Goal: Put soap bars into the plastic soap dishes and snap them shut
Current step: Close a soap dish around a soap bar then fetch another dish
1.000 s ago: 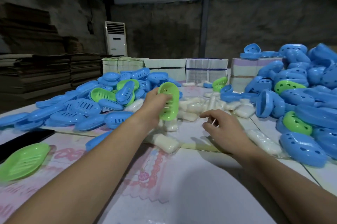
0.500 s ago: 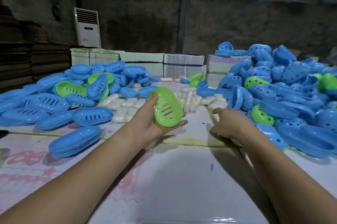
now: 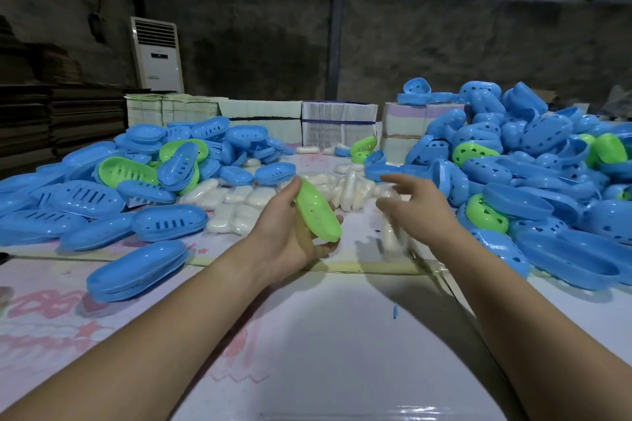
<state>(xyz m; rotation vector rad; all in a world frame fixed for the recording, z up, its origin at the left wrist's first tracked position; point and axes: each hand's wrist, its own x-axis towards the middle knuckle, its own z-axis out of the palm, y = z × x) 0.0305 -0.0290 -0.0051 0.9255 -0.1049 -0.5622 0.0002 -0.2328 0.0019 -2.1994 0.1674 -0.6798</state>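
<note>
My left hand [image 3: 287, 235] grips a green slotted soap dish half [image 3: 318, 211], tilted on edge above the table. My right hand [image 3: 415, 206] is just right of it, thumb and fingers pinching the top of a wrapped white soap bar [image 3: 391, 235] that hangs down, blurred by motion. The bar is a short gap away from the green dish. Several loose wrapped soap bars [image 3: 236, 203] lie in a heap behind my hands. A shut blue dish [image 3: 136, 270] lies at the near left.
Piles of blue and green dish halves flank me: slotted ones at the left [image 3: 85, 196], heart-holed ones at the right [image 3: 519, 160]. Stacked cartons [image 3: 338, 126] line the table's far edge. A standing air conditioner [image 3: 157, 54] is against the wall.
My right hand has lifted off the table with a soap bar and moved toward the dish. My left hand has turned the green dish more edge-on. The camera has swung to the right.
</note>
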